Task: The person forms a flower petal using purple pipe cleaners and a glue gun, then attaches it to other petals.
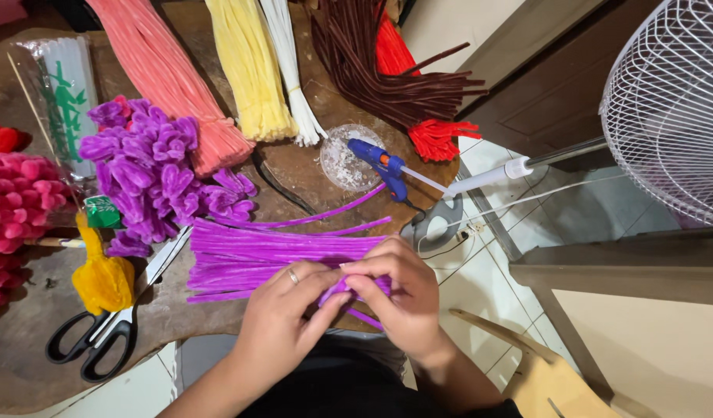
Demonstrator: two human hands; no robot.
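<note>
Pinching a fuzzy purple pipe cleaner (348, 288) between both hands, my left hand (283, 313) and right hand (395, 290) grasp it over the brown table edge (31, 356). It seems light, soft, bendable; I hold near the fold.

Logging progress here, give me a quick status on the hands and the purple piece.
Left hand and right hand both pinching one purple pipe cleaner. Purple bundle just behind. Scissors off left, nothing blocking.
</note>
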